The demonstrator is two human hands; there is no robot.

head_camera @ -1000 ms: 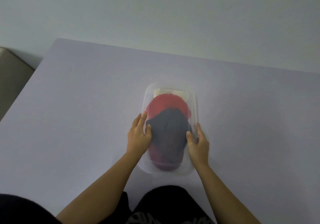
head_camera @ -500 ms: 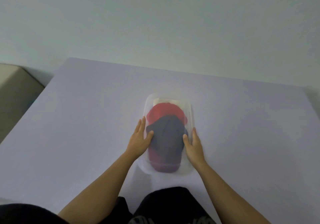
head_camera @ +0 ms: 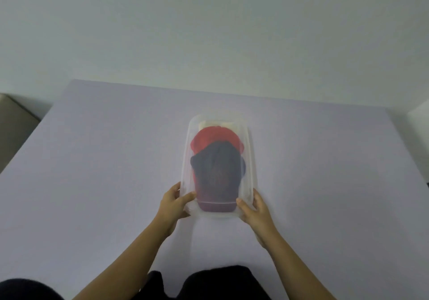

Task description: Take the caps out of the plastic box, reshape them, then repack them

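Plastic box (head_camera: 249, 151) mid-counter (head_camera: 92, 183), lid apparently on. Caps stacked inside: dark cap (head_camera: 217, 167) on top, red cap (head_camera: 209, 137) beneath toward box's far end, pale one at far end.

Left hand (head_camera: 173, 203) grip clamped on box's near-left corner; right hand (head_camera: 254, 209) grip clamped on near-right corner.

Risks, judged: lid popping suddenly, box skidding away across smooth counter, caps spilling or creasing further.

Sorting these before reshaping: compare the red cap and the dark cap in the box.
The dark cap lies on top, nearer the person; the red cap sits beneath it, farther back, only its far part showing. The dark cap shows almost whole. Both lie inside the clear box.
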